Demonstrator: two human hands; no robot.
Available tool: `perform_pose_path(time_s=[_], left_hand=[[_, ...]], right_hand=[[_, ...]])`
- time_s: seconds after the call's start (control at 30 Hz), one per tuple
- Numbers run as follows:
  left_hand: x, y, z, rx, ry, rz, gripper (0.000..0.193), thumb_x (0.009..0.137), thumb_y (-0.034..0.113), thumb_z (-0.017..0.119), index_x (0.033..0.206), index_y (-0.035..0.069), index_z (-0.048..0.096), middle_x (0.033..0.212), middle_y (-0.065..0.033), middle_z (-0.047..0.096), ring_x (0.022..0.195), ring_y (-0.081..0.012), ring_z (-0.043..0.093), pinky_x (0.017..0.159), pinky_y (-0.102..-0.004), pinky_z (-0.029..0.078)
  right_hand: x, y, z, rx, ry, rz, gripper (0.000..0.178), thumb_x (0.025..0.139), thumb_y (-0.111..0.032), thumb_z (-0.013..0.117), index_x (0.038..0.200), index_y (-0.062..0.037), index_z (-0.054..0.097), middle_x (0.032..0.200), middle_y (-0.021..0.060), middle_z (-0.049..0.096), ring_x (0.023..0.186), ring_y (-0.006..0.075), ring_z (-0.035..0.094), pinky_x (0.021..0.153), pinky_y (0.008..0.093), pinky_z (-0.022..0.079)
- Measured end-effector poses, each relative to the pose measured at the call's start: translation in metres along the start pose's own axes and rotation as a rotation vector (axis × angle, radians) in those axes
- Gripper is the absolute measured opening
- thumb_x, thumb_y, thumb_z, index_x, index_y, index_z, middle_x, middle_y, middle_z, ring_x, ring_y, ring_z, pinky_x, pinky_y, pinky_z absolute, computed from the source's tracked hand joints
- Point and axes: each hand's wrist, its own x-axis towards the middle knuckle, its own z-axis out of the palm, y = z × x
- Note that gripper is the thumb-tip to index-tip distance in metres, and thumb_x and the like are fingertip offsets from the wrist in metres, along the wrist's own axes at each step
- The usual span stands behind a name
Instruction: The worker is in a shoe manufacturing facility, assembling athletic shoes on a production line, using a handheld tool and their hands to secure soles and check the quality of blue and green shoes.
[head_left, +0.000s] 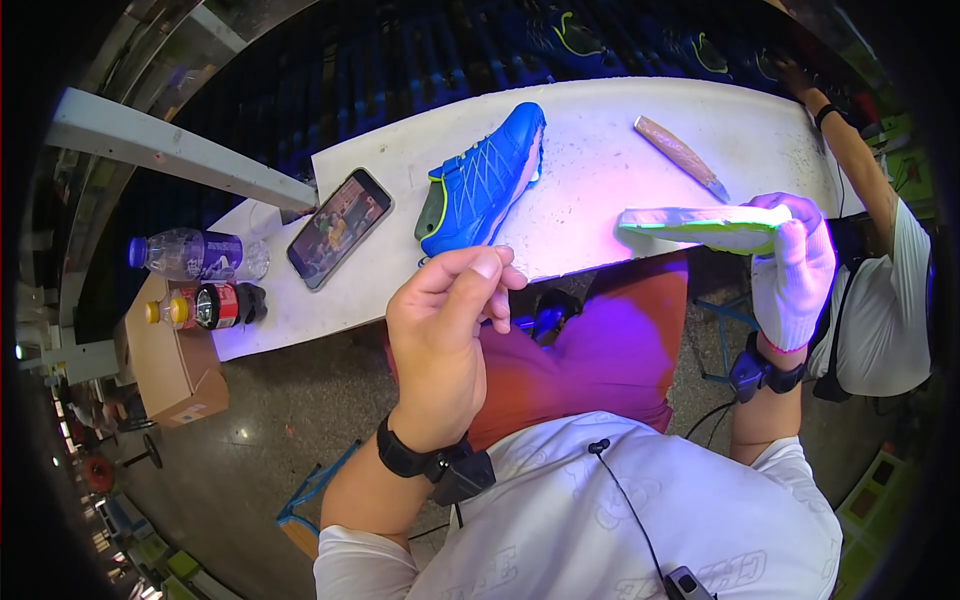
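Note:
My right hand (798,268), in a white knit glove, grips one end of a shoe sole (690,222) with a pale rim and a bright green band. The sole is held level above the table's near edge. My bare left hand (440,325) is closed in a pinch in front of the table; anything between its fingertips is too small or hidden to make out. Just beyond it, a blue sports shoe (488,180) with a yellow-green collar lies on its side, toe pointing away. A flat tan tool (682,155) with a dark tip rests on the table beyond the sole.
On the white table (590,110) a phone (340,228) shows a picture. At the left lie a clear bottle (190,254) and a dark bottle (228,304), above a cardboard box (170,365). A roller conveyor (380,60) carries shoes behind. Another person's arm (862,160) reaches in at right.

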Motion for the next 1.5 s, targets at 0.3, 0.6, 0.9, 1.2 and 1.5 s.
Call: perform_pose_path(time_s=[0.3, 0.6, 0.9, 1.2, 1.5], left_hand=[[0.024, 0.003, -0.023, 1.371, 0.007, 0.639, 0.029, 0.094, 0.012, 0.072, 0.119, -0.003, 0.071, 0.101, -0.0083, 0.07, 0.086, -0.0209, 0.063, 0.071, -0.0321, 0.054], [0.027, 0.02, -0.052, 2.129, -0.234, 0.941, 0.019, 0.087, 0.009, 0.076, 0.104, 0.004, 0.069, 0.103, -0.0072, 0.067, 0.095, -0.0281, 0.065, 0.073, -0.0387, 0.055], [0.096, 0.039, -0.028, 1.607, -0.092, 0.934, 0.047, 0.091, 0.033, 0.082, 0.119, -0.001, 0.065, 0.112, -0.0216, 0.071, 0.101, -0.0397, 0.069, 0.088, -0.0468, 0.055], [0.155, -0.012, 0.029, 1.599, -0.158, 0.336, 0.054, 0.103, 0.046, 0.061, 0.112, -0.007, 0.062, 0.093, -0.0274, 0.074, 0.089, -0.0469, 0.073, 0.082, -0.0548, 0.056], [0.056, -0.023, 0.004, 0.736, -0.325, 0.789, 0.05, 0.104, 0.023, 0.067, 0.143, -0.001, 0.048, 0.136, -0.0211, 0.062, 0.12, -0.0305, 0.066, 0.106, -0.0415, 0.051]], right_hand=[[-0.008, 0.001, -0.002, 0.067, -0.001, -0.011, 0.031, 0.106, -0.025, 0.064, 0.12, 0.0019, 0.063, 0.114, 0.015, 0.069, 0.109, 0.0232, 0.065, 0.101, 0.0372, 0.049], [-0.011, 0.002, -0.001, 0.076, -0.055, -0.004, 0.034, 0.107, -0.029, 0.064, 0.123, 0.0008, 0.061, 0.114, 0.017, 0.066, 0.111, 0.0299, 0.065, 0.102, 0.0427, 0.05], [-0.021, 0.017, 0.02, 0.23, 0.048, 0.003, 0.054, 0.101, -0.045, 0.072, 0.126, 0.0021, 0.061, 0.116, 0.0173, 0.069, 0.111, 0.0285, 0.069, 0.1, 0.0419, 0.054], [-0.024, 0.024, 0.052, 0.161, -0.203, -0.207, 0.039, 0.099, -0.04, 0.073, 0.107, -0.0021, 0.07, 0.112, 0.0241, 0.076, 0.113, 0.0396, 0.071, 0.109, 0.0563, 0.048], [-0.03, 0.046, 0.054, 0.226, 0.049, -0.022, 0.056, 0.094, -0.048, 0.078, 0.118, -0.0015, 0.058, 0.115, 0.0262, 0.073, 0.119, 0.0354, 0.069, 0.114, 0.0542, 0.045]])
